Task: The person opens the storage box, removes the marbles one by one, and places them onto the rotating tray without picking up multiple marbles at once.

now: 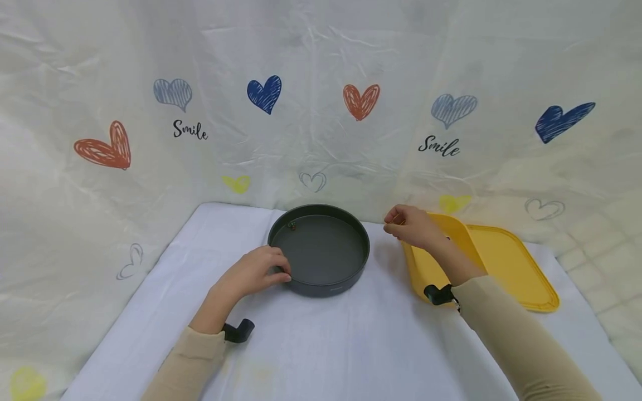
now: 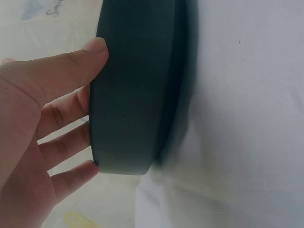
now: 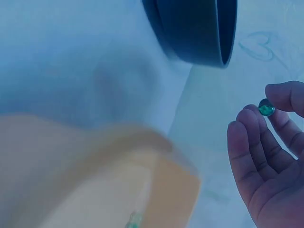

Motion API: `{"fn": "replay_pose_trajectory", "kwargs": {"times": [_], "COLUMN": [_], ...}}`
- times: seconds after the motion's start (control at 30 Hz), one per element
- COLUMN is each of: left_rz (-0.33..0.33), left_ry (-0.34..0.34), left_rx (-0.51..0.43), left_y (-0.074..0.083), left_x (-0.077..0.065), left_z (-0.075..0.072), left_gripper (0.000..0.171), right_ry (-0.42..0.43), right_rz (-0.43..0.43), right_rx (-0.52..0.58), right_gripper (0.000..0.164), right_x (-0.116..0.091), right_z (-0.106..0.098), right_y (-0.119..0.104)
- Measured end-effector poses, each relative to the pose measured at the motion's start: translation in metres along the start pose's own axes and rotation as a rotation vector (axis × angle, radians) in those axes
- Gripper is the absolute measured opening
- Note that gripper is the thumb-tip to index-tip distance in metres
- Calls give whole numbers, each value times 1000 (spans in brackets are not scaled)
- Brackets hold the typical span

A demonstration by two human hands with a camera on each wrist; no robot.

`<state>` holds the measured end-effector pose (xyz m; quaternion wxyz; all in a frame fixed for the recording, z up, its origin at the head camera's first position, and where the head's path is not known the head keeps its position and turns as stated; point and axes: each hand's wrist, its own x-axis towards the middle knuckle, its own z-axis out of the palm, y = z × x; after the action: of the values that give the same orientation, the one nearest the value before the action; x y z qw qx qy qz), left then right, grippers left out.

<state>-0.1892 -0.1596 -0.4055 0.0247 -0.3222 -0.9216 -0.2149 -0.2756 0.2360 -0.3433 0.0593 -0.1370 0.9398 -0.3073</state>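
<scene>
My left hand (image 1: 258,270) is at the near left rim of a round dark grey pan (image 1: 321,250). In the left wrist view its thumb rests against the pan's outer wall, and the fingers reach behind the rim. A small cluster of marbles (image 1: 292,225) lies inside the pan at its far left. My right hand (image 1: 413,227) is raised over the far left edge of a yellow container (image 1: 418,267). It pinches a green glass marble (image 3: 266,108) between thumb and fingertip. Another green piece (image 3: 134,220) shows inside the container, much of which my right forearm covers.
A flat yellow lid (image 1: 511,267) lies to the right of the container, partly behind it. White cloth (image 1: 341,345) covers the table. A pale curtain (image 1: 311,50) printed with hearts hangs close behind the pan and container.
</scene>
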Motion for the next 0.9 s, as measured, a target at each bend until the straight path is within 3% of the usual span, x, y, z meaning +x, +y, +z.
{"fn": "replay_pose_trajectory", "kwargs": {"times": [0.27,0.43,0.63,0.9], "left_rz": [0,-5,-6,-3], "left_ry": [-7,-5,-5,2], "left_rx": [-15,-7,-18,-9], "left_y": [0,-1,-1,0], "left_x": [0,0,-1,0], "left_z": [0,0,1,0], "left_gripper": [5,5,6,6], "right_ry": [-2,-36,-114,-256], "right_rz": [-45,-43,31,54], "right_rx": [49,210,429,598], "right_gripper": [21,22,25,31], "right_x": [2,2,7,14], "right_z": [17,28,45,66], "right_y": [-17,-27,-37,-48]}}
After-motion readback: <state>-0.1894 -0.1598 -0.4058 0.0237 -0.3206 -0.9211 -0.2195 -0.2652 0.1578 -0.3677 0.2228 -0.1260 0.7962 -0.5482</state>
